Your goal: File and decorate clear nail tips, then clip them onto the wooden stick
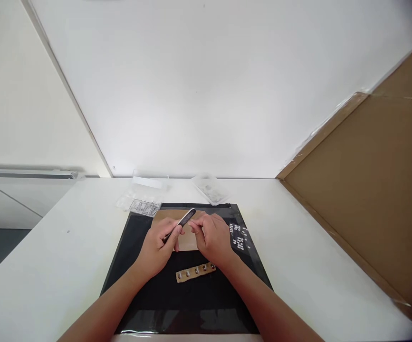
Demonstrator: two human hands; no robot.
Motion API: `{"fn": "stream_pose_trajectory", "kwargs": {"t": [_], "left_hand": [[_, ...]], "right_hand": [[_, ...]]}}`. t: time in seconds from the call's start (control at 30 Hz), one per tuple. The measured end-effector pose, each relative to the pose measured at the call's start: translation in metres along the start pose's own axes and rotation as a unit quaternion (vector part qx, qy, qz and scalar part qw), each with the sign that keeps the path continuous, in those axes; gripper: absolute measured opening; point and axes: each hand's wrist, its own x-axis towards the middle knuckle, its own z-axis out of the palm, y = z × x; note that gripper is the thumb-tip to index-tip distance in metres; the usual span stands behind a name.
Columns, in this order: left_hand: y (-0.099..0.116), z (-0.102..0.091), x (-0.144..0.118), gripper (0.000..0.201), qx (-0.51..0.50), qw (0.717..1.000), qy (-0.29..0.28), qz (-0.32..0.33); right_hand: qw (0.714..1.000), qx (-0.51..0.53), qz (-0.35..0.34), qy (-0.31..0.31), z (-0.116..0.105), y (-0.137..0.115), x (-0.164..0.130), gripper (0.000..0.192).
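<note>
Hands met over the middle of a black mat [148, 304] on the white surface [298, 266]. The left hand [156, 247] was clenched around a slim nail file [182, 222], its upper end angled up and to the right. The right hand [215, 237] was curled, its fingertips pinching something too small to make out, held right at the file's edge; most likely it was one of the small artificial nails. Under both hands lay a tan card [187, 242], and nearer the person a tan strip [196, 272] carried a row of small pale pieces. A sheet of white stickers [239, 236] sat just right of the right hand. Beyond the mat's far edge stood a clear tray [139, 205] on the left and a clear bag [211, 189] on the right.

To do the filing well, the pinch would have needed to stay firm and close to the filed edge, so the tiny piece could not twist or spring away. Short, light strokes in one direction, with both wrists steadied low over the mat, would probably have kept the shape even and caught the piece if it slipped.
</note>
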Motion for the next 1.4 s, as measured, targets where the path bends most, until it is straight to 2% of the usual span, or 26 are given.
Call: {"fn": "stream_pose_trajectory", "kwargs": {"t": [0.33,0.5,0.7,0.9,1.07,1.17,1.3,1.4], "left_hand": [[-0.002,0.008,-0.006,0.028,-0.010,1.000,-0.018,-0.010],[0.003,0.010,-0.006,0.028,-0.001,1.000,-0.008,0.023],[0.003,0.010,-0.006,0.031,0.033,0.998,-0.003,0.060],[0.000,0.012,-0.008,0.029,0.019,0.999,0.007,0.040],[-0.001,0.012,-0.008,0.029,0.004,1.000,0.012,0.022],[-0.001,0.012,-0.007,0.027,0.011,1.000,0.014,0.022],[-0.001,0.013,-0.008,0.029,0.017,0.999,0.014,0.027],[0.000,0.013,-0.009,0.027,0.014,1.000,0.013,0.025]], "right_hand": [[1.000,-0.015,0.012,0.013,0.003,-0.004,-0.004,0.017],[0.999,-0.016,0.026,0.027,0.001,-0.003,-0.001,0.017],[0.999,0.016,0.013,-0.025,0.003,-0.002,-0.001,0.023],[1.000,-0.004,0.019,-0.010,0.004,-0.001,0.000,0.021],[0.999,-0.027,-0.014,-0.038,0.006,-0.003,-0.001,0.024],[0.999,-0.047,0.004,-0.019,0.006,-0.002,-0.001,0.022],[0.998,-0.041,-0.010,-0.039,0.006,-0.001,0.000,0.023],[0.998,-0.052,0.002,-0.023,0.006,-0.001,0.000,0.022]]}}
